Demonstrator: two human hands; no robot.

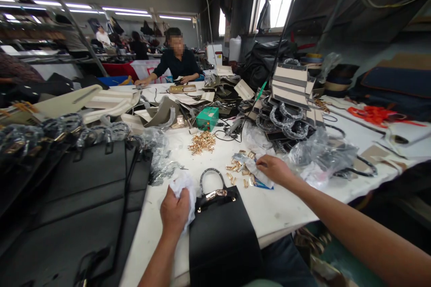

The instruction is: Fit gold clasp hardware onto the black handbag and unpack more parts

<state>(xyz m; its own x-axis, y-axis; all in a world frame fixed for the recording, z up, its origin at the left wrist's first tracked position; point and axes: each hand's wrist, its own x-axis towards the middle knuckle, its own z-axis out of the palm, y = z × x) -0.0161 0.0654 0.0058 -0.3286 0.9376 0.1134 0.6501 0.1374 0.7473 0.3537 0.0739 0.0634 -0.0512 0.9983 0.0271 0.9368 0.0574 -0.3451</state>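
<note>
Black stiff handbag (222, 237) at worktop (286, 208) near edge, likely light; left hand (174, 210) clamped on soft white wad (183, 188), right hand (274, 169) pinching crinkly clear packet (257, 174).

The black handbag (222, 237) runs off the bottom edge, so its base is unseen. Left of the handbag, the left hand (174, 213) closes around crumpled white paper (183, 186); its fingertips are buried in the paper. Right of the handbag, the right hand (274, 169) covers part of a small plastic packet (259, 177), whose contents cannot be told. Beyond the handbag, the gold fittings (202, 142) are too small to tell apart. Far behind them, a seated person (177, 65) has a blurred face.
</note>
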